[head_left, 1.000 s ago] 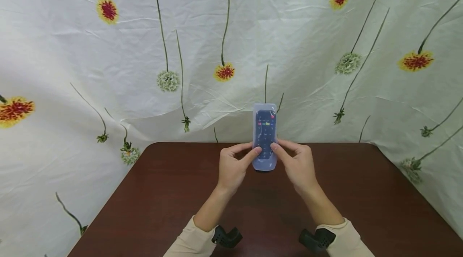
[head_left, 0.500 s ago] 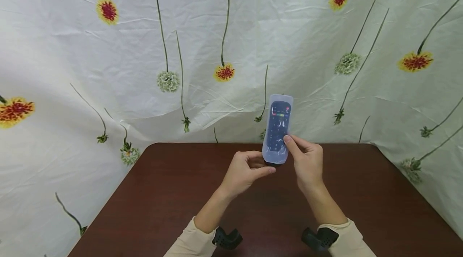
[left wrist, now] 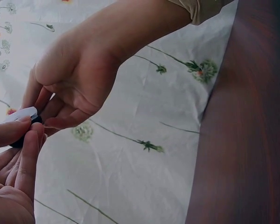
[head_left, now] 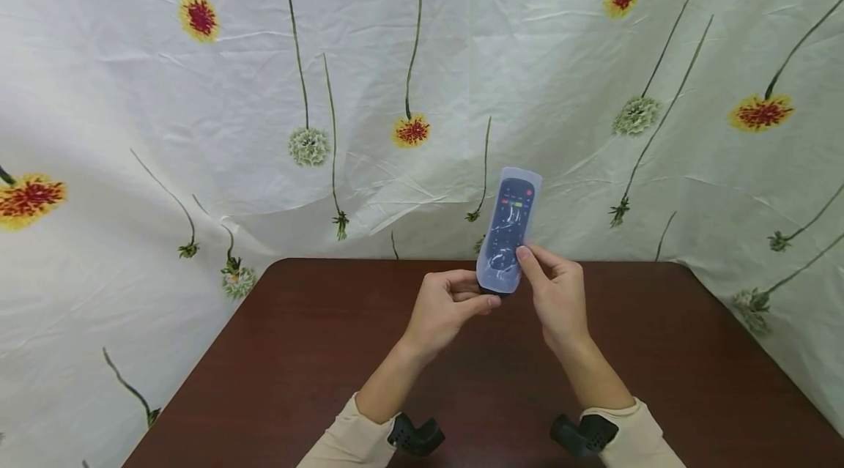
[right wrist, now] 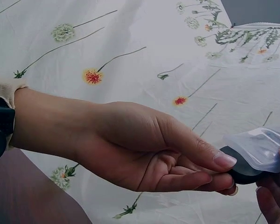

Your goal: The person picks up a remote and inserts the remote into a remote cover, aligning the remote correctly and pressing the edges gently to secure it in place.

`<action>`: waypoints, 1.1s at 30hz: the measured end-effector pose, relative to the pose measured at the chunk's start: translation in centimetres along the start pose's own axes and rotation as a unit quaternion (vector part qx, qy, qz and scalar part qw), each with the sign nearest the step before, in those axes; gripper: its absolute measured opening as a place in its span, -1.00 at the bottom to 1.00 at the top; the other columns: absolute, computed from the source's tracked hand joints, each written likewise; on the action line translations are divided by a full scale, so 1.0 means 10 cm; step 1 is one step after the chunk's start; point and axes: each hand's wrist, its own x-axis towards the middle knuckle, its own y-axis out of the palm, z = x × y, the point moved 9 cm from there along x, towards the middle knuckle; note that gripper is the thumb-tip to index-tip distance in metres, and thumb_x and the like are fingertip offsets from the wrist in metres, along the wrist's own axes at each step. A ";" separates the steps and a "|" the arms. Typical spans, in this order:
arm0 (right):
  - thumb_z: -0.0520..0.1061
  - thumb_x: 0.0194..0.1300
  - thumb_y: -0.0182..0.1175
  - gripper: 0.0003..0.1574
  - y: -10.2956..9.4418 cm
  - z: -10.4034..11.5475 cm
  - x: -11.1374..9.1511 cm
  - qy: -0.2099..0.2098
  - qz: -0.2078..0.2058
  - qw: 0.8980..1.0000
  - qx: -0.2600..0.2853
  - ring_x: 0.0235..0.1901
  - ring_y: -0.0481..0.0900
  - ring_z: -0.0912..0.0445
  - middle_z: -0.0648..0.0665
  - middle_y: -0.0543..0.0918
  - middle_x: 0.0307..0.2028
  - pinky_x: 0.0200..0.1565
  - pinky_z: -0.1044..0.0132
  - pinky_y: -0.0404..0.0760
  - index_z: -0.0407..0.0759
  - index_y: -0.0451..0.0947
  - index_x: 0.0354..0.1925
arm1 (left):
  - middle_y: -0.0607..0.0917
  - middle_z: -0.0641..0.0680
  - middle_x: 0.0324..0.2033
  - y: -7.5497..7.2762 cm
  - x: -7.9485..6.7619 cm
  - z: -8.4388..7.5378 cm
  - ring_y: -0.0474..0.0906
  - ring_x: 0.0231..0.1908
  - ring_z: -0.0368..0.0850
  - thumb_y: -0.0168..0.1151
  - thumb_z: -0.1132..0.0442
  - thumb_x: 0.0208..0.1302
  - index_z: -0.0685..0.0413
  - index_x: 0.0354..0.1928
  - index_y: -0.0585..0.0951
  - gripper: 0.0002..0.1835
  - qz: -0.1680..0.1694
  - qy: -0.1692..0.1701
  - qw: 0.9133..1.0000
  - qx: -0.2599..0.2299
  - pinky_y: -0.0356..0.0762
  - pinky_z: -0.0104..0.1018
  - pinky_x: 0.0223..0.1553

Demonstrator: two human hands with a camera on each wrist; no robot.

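A remote control (head_left: 508,230) with a dark button face sits in a translucent whitish cover (right wrist: 256,144), held above the far side of the table and leaning to the right at its top. Its black lower end (right wrist: 242,168) sticks out of the cover. My left hand (head_left: 440,310) pinches that end, thumb in front and fingers behind, as the right wrist view shows. My right hand (head_left: 560,299) grips the lower right side of the cover, thumb on the front. In the left wrist view both hands meet at the remote, and most of it is hidden.
A dark reddish-brown table (head_left: 316,351) lies under the hands. White cloth (head_left: 250,87) printed with flowers hangs behind and on both sides of it. Both wrists carry a black device (head_left: 417,435) over beige sleeves.
Both hands first held the remote upright by its sides. It has since moved right and up and tilted. My left hand has shifted to the lower end, its thumb now closed on it.
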 end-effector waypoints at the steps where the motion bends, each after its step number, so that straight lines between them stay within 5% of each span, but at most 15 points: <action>1: -0.26 0.51 0.22 -0.64 0.01 -0.01 0.00 0.001 0.002 1.000 -0.003 -0.12 0.68 0.17 -0.30 0.75 -0.09 -0.03 0.38 0.62 -0.55 0.62 0.10 | 0.79 0.27 -0.24 0.00 0.00 0.00 0.78 -0.26 -0.06 0.47 0.54 0.16 0.49 0.01 0.69 -0.65 -0.002 0.000 1.000 -0.001 0.73 -0.18 -0.21; 12: -0.23 0.55 0.18 -0.61 0.09 -0.07 -0.04 -0.002 0.024 1.000 -0.001 -0.05 0.68 0.13 -0.41 0.70 0.02 0.01 0.35 0.64 -0.56 0.59 0.14 | 0.79 0.28 -0.24 -0.04 -0.01 -0.06 0.79 -0.22 0.03 0.48 0.54 0.16 0.48 0.00 0.70 -0.66 -0.010 0.012 1.000 0.001 0.73 -0.17 -0.16; 22: -0.25 0.54 0.19 -0.64 0.13 -0.09 -0.05 0.004 0.034 0.999 0.017 -0.29 0.69 0.15 -0.26 0.77 -0.19 -0.27 0.32 0.70 -0.59 0.63 0.06 | 0.78 0.33 -0.23 -0.07 0.01 -0.08 0.79 -0.23 -0.02 0.42 0.57 0.21 0.55 0.02 0.66 -0.67 -0.003 0.020 1.000 -0.022 0.72 -0.18 -0.16; 33: -0.31 0.49 0.23 -0.67 0.14 -0.05 -0.06 -0.012 0.031 0.999 0.018 -0.17 0.70 0.14 -0.35 0.75 -0.11 -0.09 0.34 0.68 -0.59 0.63 0.07 | 0.80 0.19 -0.15 -0.08 0.01 -0.08 0.79 -0.20 0.06 0.53 0.49 0.14 0.39 0.06 0.71 -0.60 0.039 0.007 0.999 0.037 0.72 -0.13 -0.13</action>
